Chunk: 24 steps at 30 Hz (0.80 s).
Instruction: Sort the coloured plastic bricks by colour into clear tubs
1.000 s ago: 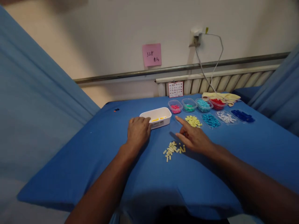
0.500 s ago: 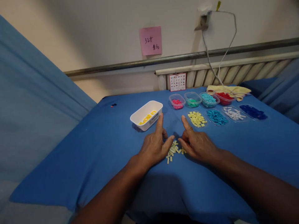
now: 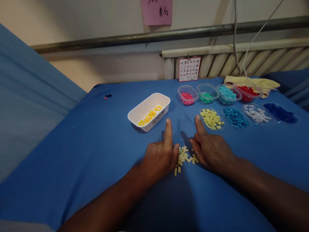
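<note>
A loose pile of small pale-yellow building bricks lies on the blue cloth between my two hands. My left hand hovers at the pile's left side, index finger pointing forward and the other fingers curled. On the pile's right is my right hand, its index finger and thumb stretched out and apart. Neither hand shows anything held. A white tub with yellow-orange pieces in it stands beyond my left hand. Just past my right index fingertip sits a clear tray of pale-yellow bricks.
Clear tubs of pink, green, light-blue and red bricks form a back row. Blue, white and dark-blue bricks lie in front. A yellow cloth and a printed card are behind.
The view has tilted down and come closer. My hands have moved slightly apart, and the left thumb has drawn in nearer its curled fingers. The brick pile looks much the same.
</note>
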Available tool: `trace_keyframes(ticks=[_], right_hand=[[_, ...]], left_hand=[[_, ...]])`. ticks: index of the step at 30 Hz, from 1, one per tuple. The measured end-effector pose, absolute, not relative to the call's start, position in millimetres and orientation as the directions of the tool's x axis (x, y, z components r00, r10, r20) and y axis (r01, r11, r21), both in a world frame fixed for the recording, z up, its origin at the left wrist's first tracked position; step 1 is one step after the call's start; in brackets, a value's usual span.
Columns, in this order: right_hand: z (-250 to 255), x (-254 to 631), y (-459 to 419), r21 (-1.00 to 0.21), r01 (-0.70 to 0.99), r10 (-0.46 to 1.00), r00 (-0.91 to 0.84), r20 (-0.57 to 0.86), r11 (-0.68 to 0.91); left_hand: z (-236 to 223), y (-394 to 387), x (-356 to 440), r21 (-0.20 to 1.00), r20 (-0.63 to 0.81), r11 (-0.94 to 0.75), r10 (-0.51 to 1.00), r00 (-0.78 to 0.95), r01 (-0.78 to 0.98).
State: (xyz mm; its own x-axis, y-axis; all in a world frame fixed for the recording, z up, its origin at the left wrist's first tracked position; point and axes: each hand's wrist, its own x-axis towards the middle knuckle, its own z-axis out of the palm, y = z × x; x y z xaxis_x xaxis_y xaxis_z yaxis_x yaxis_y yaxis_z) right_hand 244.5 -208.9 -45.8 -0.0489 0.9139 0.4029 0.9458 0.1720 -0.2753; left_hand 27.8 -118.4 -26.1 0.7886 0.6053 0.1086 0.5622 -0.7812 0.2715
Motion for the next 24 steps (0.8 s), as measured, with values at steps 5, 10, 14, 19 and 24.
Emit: trace_keyframes(ticks=[5, 10, 14, 19, 24], right_hand=[[-47.7, 245.8, -209.2, -0.264, 0.940, 0.903, -0.088, 0.421, 0.215], [-47.7, 246.3, -209.6, -0.270, 0.934, 0.901, -0.105, 0.422, 0.235], [-47.3, 245.4, -210.8, -0.266, 0.934, 0.903, -0.113, 0.415, 0.240], [-45.7, 246.5, -211.4, -0.253, 0.943, 0.907, -0.099, 0.409, 0.217], [-42.3, 248.8, -211.8, -0.253, 0.943, 0.908, -0.099, 0.406, 0.216]], left_hand=[[-23.7, -116.2, 26.9, 0.318, 0.117, -0.757, 0.628, 0.769, 0.570], [-24.8, -117.0, 27.7, 0.304, 0.116, -0.751, 0.640, 0.760, 0.586], [-25.1, -118.8, 28.1, 0.331, 0.128, -0.746, 0.643, 0.755, 0.579], [-24.4, -119.0, 28.7, 0.350, 0.138, -0.757, 0.624, 0.769, 0.552], [-23.2, -118.0, 29.2, 0.339, 0.137, -0.760, 0.623, 0.770, 0.555]])
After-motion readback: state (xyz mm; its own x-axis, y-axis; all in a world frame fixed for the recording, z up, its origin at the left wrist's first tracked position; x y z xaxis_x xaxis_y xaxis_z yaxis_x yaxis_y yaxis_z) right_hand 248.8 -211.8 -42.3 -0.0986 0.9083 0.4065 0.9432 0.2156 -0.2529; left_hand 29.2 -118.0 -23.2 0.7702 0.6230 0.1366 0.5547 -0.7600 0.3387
